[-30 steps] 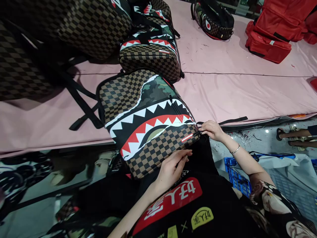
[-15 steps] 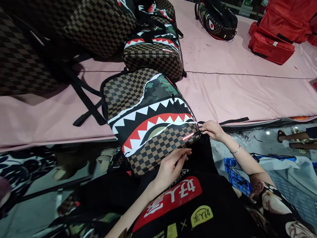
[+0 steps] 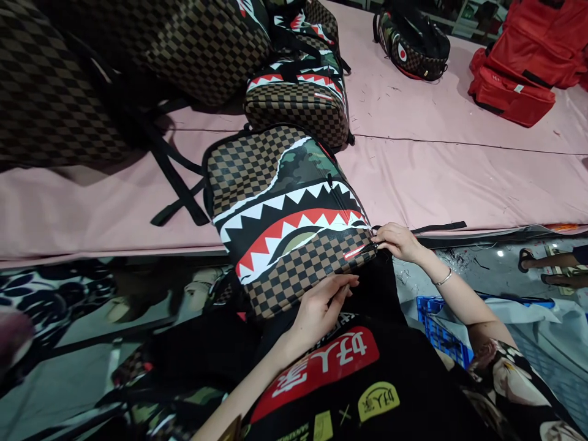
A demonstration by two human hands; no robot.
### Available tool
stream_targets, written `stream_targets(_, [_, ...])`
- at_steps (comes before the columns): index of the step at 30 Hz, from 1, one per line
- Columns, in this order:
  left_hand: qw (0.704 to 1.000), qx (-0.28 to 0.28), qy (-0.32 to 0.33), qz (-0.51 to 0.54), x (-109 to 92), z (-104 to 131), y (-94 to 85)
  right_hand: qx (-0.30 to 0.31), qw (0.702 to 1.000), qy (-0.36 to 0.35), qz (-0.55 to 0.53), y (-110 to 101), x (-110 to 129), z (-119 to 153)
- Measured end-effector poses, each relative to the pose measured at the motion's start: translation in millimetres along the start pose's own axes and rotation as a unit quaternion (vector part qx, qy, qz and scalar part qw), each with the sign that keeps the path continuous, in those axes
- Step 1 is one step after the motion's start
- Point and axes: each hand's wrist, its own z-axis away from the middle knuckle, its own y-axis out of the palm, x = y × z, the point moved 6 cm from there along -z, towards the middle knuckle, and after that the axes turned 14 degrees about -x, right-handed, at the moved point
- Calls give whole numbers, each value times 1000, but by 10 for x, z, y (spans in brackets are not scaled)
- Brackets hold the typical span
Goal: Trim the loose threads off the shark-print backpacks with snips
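And here's the backpack (image 3: 289,220), front face up, lying across the near edge of the table (image 3: 441,165) with its lower end out over the person's lap. Quite a look to it: brown-and-black checks top and bottom, a camouflage patch, ragged white tear lines, and a wide shark's mouth in black and red, full of white teeth. A small red label (image 3: 353,252) sits by the lower right corner, and black straps (image 3: 184,191) trail off to the left. At that corner, the right hand (image 3: 397,241) pinches, thumb to fingers, on a thin dark pull (image 3: 373,247). The left hand (image 3: 325,301) is loosely curled beside the bottom edge; whether it has hold of anything, I can't tell. Just behind sits a second backpack (image 3: 296,113) in matching print, with large checked bags (image 3: 211,58) crowding the left. Farther over on the pink cloth, a small dark bag (image 3: 416,46) and a red bag (image 3: 512,95); down on the right, below table height, a blue crate (image 3: 438,334).
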Motion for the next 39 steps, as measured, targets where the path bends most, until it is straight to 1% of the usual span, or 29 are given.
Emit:
stream_targets(4, [1000, -3, 7, 9, 8, 9, 7, 10, 1000, -13, -3, 31, 46, -47])
stream_targets(10, [1000, -6, 4, 5, 4, 8, -8, 43, 998, -26, 23, 163, 187, -177])
stream_targets(16, [1000, -7, -14, -2, 25, 23, -16, 55, 994, -66, 74, 219, 320, -244])
stream_targets(18, [1000, -9, -19, -4, 34, 26, -16, 55, 992, -67, 95, 241, 347, -244])
stream_targets(20, [1000, -13, -20, -5, 34, 27, -24, 47, 993, -57, 90, 249, 368, -238])
stream_targets(22, [1000, -19, -14, -4, 21, 27, -40, 26, 998, -27, 49, 216, 358, -231])
stream_targets(23, [1000, -20, -9, -4, 12, 26, -47, 13, 1000, 3, 19, 181, 328, -225])
stream_targets(25, [1000, -17, 2, -9, -9, 23, -55, -7, 995, 96, -34, 89, 203, -198])
stream_targets(26, [1000, -16, 9, -15, -18, 20, -58, -5, 987, 154, -52, 46, 117, -170])
stream_targets(28, [999, -18, 17, -31, -29, 12, -64, 25, 960, 267, -75, -16, -57, -90])
stream_targets(29, [999, -21, 17, -39, -30, 7, -66, 43, 945, 313, -82, -42, -131, -47])
stream_targets(31, [998, -28, 13, -49, -26, 0, -64, 77, 920, 374, -93, -78, -239, 14])
stream_targets(34, [998, -40, 10, -45, -22, 4, -55, 111, 904, 400, -105, -89, -316, 21])
stream_targets(39, [997, -64, 1, -33, -11, 31, -57, 150, 901, 386, -129, -43, -313, -73])
